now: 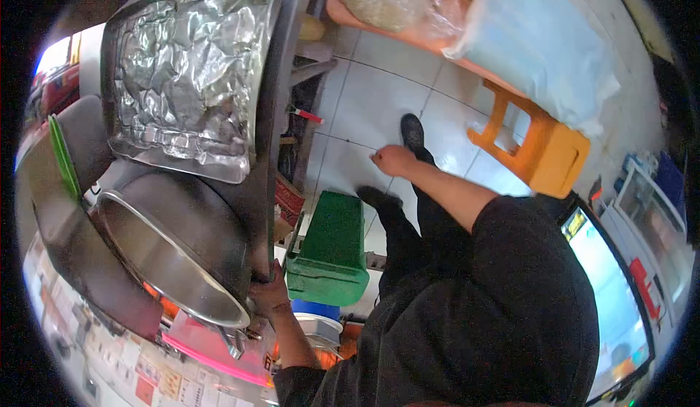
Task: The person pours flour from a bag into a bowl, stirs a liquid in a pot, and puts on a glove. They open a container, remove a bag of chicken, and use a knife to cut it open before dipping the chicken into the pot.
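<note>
My right hand (394, 161) hangs over the tiled floor with its fingers curled in; a small dark spot shows at the fingertips, too small to name. My left hand (270, 292) is at the lower edge of the dark metal counter (264, 217), close to the rim of a large steel bowl (171, 261). Its fingers are bent and partly hidden, and what they grip cannot be made out. Above the bowl lies a metal tray (266, 35) lined with crumpled foil (193, 72).
A green bin (332, 239) stands beside my feet. An orange stool (547, 152) is at the right, by an orange-edged table (474, 70) bearing plastic bags and a pale blue cloth (539, 42). A pink container (219, 349) and a screen (609, 290) are lower down.
</note>
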A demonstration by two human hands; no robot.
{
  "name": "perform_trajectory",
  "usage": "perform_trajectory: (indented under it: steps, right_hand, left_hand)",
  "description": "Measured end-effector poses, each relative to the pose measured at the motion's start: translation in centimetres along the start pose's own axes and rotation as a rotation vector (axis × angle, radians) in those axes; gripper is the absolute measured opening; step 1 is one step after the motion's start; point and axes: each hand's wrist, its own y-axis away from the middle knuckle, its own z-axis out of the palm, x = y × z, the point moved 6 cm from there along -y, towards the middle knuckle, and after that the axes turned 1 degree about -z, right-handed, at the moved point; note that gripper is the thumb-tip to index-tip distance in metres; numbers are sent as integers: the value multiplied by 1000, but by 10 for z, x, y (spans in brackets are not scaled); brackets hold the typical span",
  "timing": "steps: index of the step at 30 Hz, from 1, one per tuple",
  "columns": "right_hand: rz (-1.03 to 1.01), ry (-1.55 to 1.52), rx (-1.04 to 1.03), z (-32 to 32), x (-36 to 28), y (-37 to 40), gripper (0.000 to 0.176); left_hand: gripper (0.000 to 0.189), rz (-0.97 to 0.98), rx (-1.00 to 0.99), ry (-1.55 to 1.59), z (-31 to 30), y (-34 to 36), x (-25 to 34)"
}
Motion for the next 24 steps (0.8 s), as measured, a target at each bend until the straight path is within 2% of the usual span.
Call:
perform_trajectory:
  steps: [1,3,4,6,7,10,13,14,15,16,17,18,20,21,22,23,24]
  right_hand:
    - [-72,-7,-23,21,-7,-2,36]
    - [-254,63,13,66,-5,-34,31]
    - [-333,110,57,63,-8,-34,29]
    - [-373,-80,110,44,-16,-28,30]
    - [-381,-182,129,35,-20,-18,31]
    - [-244,-172,113,34,-2,-37,34]
    - [-180,-251,222,24,23,-49,34]
    - [-195,-240,301,24,28,-45,28]
    - [-130,-160,211,37,33,-48,26]
    - [-73,-71,133,50,38,-54,27]
    - [-153,-29,142,60,38,-50,29]
    - [-233,14,153,68,36,-45,32]
    - [-591,291,114,149,64,-78,26]
    - [-395,179,-49,117,46,-45,38]
    - [-182,88,-177,80,26,-7,63]
    - [-415,39,1,62,12,16,57]
    - [-250,42,-53,45,-1,31,49]
  left_hand:
    - [122,26,35,27,-5,6,-13]
    - [120,81,57,75,-5,-2,5]
    - [120,105,81,139,3,-3,16]
    - [119,98,170,133,3,-5,19]
    - [118,97,198,125,5,-6,15]
    - [114,144,292,-21,33,-11,-32]
    - [111,252,406,-229,61,-17,-81]
    - [108,183,368,-94,52,-12,-68]
    - [106,110,341,40,41,-6,-53]
    - [104,53,311,16,34,0,-35]
    - [101,-1,289,-7,28,-2,-32]
    - [99,-20,165,81,37,-6,-36]
    - [95,-90,-77,245,53,-9,-49]
    - [89,-37,-137,87,33,-7,-16]
    - [84,25,-189,-68,8,-4,22]
    - [77,132,-78,18,-5,-3,38]
    - [70,247,28,91,-18,-1,54]
